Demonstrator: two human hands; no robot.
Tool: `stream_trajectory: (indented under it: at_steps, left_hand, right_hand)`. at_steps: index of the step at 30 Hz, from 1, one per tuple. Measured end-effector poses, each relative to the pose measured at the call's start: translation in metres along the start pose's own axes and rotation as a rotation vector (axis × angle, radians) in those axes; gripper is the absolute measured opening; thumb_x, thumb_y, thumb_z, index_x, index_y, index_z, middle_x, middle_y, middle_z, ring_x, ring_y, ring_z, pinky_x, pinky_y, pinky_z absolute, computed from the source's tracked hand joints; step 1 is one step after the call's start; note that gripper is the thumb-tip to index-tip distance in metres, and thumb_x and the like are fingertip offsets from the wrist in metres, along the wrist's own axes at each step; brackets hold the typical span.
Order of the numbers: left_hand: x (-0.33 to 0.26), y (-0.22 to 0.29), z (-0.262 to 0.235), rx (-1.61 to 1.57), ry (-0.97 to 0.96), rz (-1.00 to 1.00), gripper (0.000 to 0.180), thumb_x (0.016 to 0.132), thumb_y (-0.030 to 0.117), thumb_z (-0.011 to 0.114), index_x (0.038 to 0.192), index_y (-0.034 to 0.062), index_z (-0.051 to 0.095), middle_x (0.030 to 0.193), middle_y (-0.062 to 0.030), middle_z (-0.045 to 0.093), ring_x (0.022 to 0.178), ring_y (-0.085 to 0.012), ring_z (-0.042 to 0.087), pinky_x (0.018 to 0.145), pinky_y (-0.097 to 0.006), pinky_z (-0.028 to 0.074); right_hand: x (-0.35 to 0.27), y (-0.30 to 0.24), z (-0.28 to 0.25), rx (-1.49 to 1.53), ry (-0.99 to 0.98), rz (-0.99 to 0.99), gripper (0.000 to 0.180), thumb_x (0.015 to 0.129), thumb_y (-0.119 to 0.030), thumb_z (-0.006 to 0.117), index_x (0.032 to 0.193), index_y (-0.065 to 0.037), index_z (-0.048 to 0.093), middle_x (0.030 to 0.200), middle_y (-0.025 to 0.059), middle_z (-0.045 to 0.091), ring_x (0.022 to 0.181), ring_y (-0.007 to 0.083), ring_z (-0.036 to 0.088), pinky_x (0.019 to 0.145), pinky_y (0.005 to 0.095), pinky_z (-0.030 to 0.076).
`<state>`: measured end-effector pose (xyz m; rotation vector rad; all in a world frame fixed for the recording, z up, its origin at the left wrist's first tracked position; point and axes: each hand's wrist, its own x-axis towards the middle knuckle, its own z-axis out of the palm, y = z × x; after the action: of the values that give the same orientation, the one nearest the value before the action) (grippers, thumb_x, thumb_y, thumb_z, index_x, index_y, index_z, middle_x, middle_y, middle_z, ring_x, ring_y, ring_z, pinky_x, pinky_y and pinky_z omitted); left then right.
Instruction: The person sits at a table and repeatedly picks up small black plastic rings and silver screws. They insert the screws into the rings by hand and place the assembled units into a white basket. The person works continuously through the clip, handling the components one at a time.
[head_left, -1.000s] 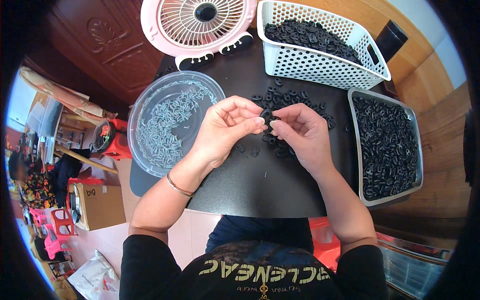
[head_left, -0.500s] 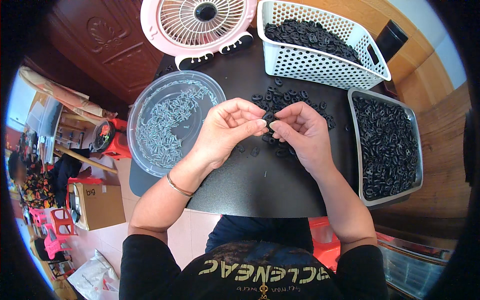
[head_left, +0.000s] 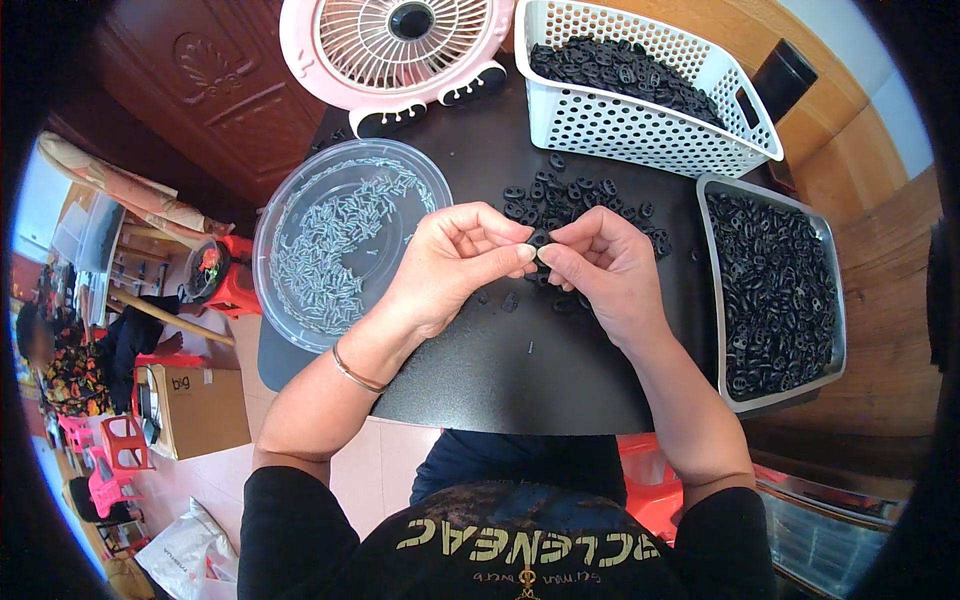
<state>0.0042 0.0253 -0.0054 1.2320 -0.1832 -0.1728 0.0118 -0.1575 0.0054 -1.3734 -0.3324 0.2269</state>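
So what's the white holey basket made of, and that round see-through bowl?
The white perforated basket looks like moulded plastic: matte, with even rows of holes. The round clear bowl seems thin glossy plastic, since the table shows through it, though glass can't be ruled out.

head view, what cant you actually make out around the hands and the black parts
- Small black part pinched between the left hand and right hand: fingertips cover most of it, shape unclear.
- Silvery pieces in the clear round tub: too small to identify.
- White basket: top edge cuts it off.
- Grey tray: far side warped in the dark fisheye rim.
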Motion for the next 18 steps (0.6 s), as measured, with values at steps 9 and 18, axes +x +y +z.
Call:
stream_trajectory:
  at_steps: [9,18]
  left_hand:
    - [0.000,0.011,0.006,-0.266,-0.039,-0.152,0.007,0.081,0.000,0.059,0.088,0.0027,0.058,0.085,-0.0047,0.061,0.077,-0.0098,0.059,0.069,-0.021,0.050]
    - [0.001,0.009,0.002,-0.294,-0.112,-0.178,0.015,0.082,0.001,0.058,0.095,0.0054,0.050,0.082,-0.0026,0.058,0.076,-0.0082,0.058,0.069,-0.020,0.050]
  right_hand:
    - [0.001,-0.003,0.002,-0.133,-0.069,-0.142,0.028,0.075,-0.003,0.067,0.101,-0.004,0.058,0.076,-0.0015,0.054,0.065,0.0030,0.051,0.059,0.0169,0.043]
    - [0.003,0.000,0.001,-0.330,-0.111,-0.230,0.035,0.067,-0.004,0.073,0.100,-0.005,0.062,0.075,-0.0002,0.055,0.062,0.0033,0.051,0.056,0.0177,0.042]
